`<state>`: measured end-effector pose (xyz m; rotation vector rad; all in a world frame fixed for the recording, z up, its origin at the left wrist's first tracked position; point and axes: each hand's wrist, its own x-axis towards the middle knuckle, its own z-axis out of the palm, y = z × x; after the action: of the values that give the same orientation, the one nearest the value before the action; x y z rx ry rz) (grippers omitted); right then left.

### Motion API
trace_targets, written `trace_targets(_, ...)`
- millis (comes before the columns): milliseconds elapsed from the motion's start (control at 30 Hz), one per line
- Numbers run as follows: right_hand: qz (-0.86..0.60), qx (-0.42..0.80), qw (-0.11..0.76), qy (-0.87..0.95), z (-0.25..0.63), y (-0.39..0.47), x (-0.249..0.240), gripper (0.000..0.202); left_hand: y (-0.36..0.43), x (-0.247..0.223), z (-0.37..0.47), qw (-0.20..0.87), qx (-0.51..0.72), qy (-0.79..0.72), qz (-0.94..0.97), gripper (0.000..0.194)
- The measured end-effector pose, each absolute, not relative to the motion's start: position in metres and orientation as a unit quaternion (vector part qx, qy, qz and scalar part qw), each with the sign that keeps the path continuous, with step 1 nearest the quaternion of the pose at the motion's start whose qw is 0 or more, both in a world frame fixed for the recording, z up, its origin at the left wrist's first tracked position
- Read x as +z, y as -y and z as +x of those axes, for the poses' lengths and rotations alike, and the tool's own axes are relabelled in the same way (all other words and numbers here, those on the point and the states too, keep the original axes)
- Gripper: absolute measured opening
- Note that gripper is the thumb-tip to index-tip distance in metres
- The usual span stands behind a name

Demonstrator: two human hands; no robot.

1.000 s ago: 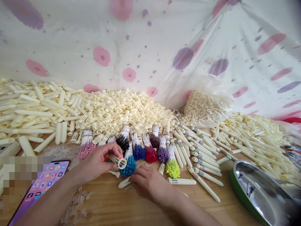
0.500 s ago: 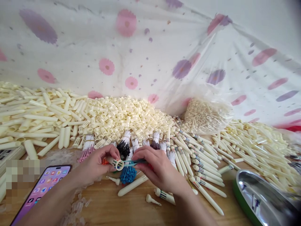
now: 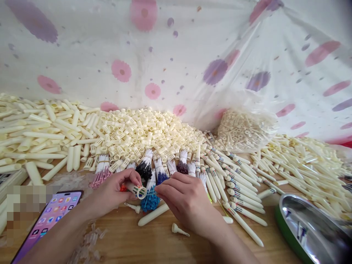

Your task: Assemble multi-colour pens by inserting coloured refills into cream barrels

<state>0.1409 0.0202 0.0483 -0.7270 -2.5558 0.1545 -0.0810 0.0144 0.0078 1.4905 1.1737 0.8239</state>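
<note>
With the slotted cream piece [image 3: 139, 191] as the clock's centre and twelve pointing away from me, my left hand [image 3: 118, 187] comes in at nine, thumb and fingers closed on that piece. Its round mouth faces me, and coloured bits show in its slots. My right hand [image 3: 187, 201] lies toward three, fingers bent and bunched together, their tips just beside the piece; the thumb is hidden, so I cannot tell whether I am gripping anything there.

Just off the piece at four is the blue-tipped bundle [image 3: 150, 201], with a long cream tube [image 3: 154, 215] lying at five and a small pointed tip [image 3: 133, 208] at seven. The black-tipped bundle [image 3: 144, 169] stands near at twelve, backed by a heap of slotted pieces [image 3: 154, 135]. The pink-tipped bundle [image 3: 100, 172] is at ten, my phone [image 3: 49, 220] between eight and nine, and rows of banded pens [image 3: 244, 198] at three.
</note>
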Motion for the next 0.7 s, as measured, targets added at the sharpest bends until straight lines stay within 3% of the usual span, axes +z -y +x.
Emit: trace_targets(700, -0.251, 0.031, 0.205, 0.945, 0.1434, -0.0248, 0.0483, 0.016, -0.0134, 0.007, -0.0799, 0.565, 0.306, -0.505, 0.576, 0.013)
